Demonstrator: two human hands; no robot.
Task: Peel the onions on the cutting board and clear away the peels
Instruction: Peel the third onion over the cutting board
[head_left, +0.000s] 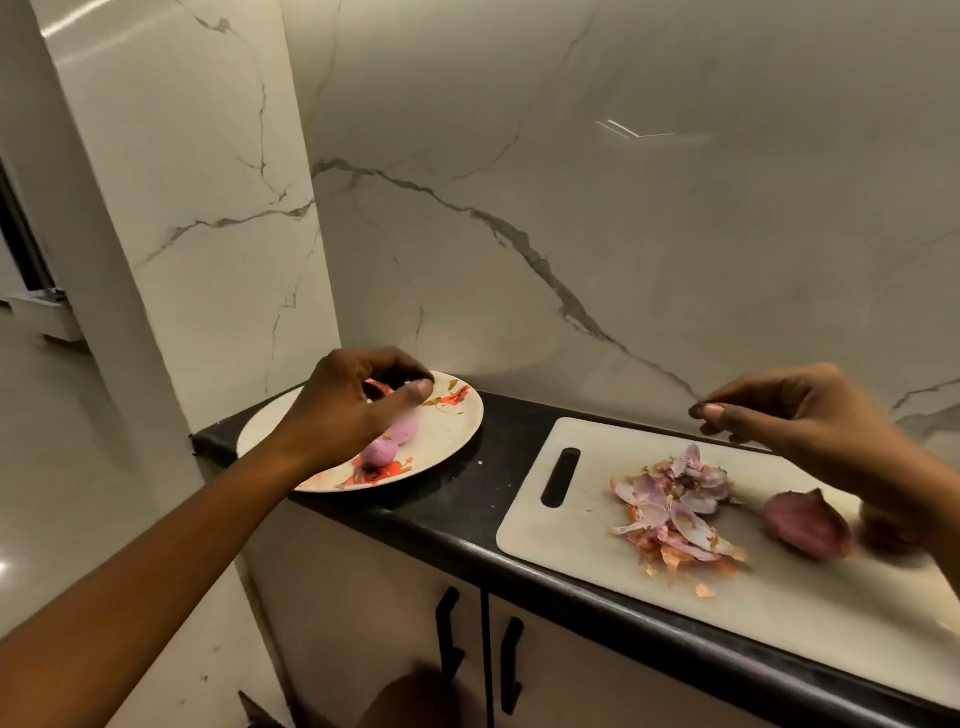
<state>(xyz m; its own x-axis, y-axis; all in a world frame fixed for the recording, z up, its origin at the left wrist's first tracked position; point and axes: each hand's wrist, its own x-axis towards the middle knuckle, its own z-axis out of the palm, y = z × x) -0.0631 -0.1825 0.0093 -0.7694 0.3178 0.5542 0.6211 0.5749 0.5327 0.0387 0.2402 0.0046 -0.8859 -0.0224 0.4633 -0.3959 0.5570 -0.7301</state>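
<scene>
Fingers (415, 387) of the left hand (353, 400) curl just above the peeled onions (387, 441) on the plate (467, 421), grasp unclear; the right hand's (789, 410) pinch together, contents unclear, above the cutting board (582, 540), whose unpeeled onion (805, 522) probably wants gripping by its loose skin.

Two peeled onions (385, 446) are seen on a floral plate (460, 441) at the left end of the counter (457, 514), beneath the curled left hand (353, 408). On the cutting board (566, 540), a peel pile (675, 514) is flanked on the right by an unpeeled onion (808, 525). The right hand (810, 415) is pinched above the board's far edge, perhaps on a scrap.
</scene>
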